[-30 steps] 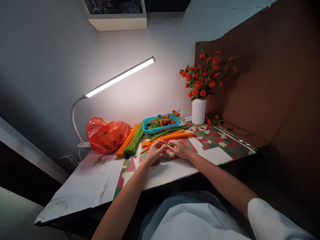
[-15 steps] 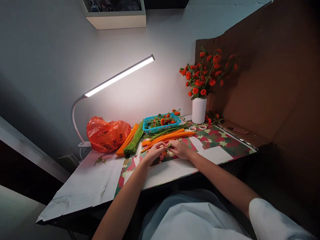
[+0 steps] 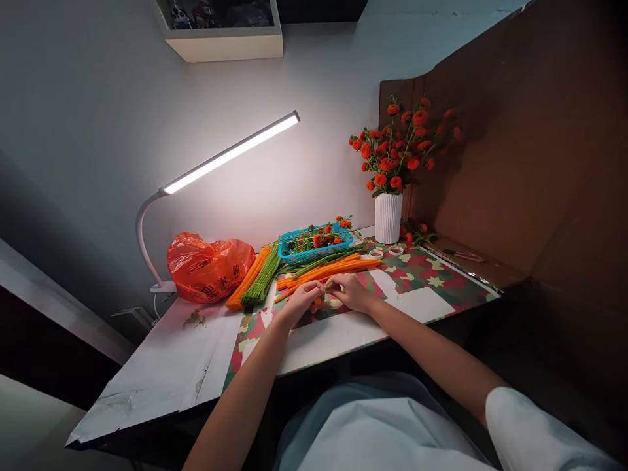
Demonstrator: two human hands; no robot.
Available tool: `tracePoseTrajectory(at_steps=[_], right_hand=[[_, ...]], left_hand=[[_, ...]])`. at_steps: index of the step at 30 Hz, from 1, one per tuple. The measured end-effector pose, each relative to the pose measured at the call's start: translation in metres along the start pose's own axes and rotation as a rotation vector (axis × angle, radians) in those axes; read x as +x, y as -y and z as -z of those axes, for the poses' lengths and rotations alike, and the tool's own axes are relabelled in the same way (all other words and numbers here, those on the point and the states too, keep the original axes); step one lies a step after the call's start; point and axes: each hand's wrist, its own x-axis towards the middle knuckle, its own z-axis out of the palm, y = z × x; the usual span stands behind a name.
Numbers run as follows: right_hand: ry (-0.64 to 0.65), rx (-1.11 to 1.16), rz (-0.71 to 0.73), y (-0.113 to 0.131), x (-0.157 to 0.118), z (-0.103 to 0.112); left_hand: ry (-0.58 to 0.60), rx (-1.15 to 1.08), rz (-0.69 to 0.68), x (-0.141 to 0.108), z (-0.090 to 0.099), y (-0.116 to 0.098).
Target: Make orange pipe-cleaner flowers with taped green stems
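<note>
My left hand [image 3: 300, 303] and my right hand [image 3: 354, 293] meet over the near part of the desk, fingertips pinched close together. Between them is a small orange and green pipe-cleaner flower [image 3: 318, 301], partly hidden by the left fingers. A green bit of it shows at my right fingertips. Just beyond the hands lie loose orange pipe cleaners [image 3: 338, 265], with green ones behind them. A blue basket [image 3: 316, 252] behind these holds several orange flowers with green stems.
An orange plastic bag [image 3: 210, 268] sits left of the green pipe-cleaner bundle [image 3: 262, 281]. A white ribbed vase [image 3: 388, 219] of orange flowers stands at the back right, near tape rolls [image 3: 395, 250]. A lit lamp [image 3: 230, 154] hangs over the desk; a cardboard wall [image 3: 510, 144] rises on the right.
Both hands stay at the flower, with only slight finger movement; the right fingers have shifted a little at the green part. The whole view has moved slightly.
</note>
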Motion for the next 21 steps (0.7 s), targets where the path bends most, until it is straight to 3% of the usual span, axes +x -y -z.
tracePoseTrajectory(at_steps=[7, 10, 12, 15, 17, 21], right_hand=[[-0.018, 0.167, -0.020, -0.0025, 0.0004, -0.0030], [-0.015, 0.196, -0.079, -0.0048, -0.0004, -0.0032], [-0.020, 0.184, -0.095, -0.0050, -0.0006, -0.0015], [-0.027, 0.136, -0.099, -0.0030, -0.0001, 0.0021], [-0.032, 0.109, -0.103, -0.0014, 0.0003, 0.0034], [-0.021, 0.081, -0.127, -0.0002, 0.0003, 0.0028]], left_hand=[[0.081, -0.264, 0.205, -0.0019, -0.0014, -0.0054], [0.072, -0.245, 0.197, -0.0010, -0.0018, -0.0035], [-0.001, -0.143, 0.099, -0.0011, -0.0023, -0.0025], [-0.171, 0.143, -0.184, -0.0043, -0.0032, -0.0036], [-0.211, 0.358, -0.367, -0.0074, -0.0043, -0.0056], [-0.214, 0.531, -0.468, -0.0096, -0.0079, -0.0080]])
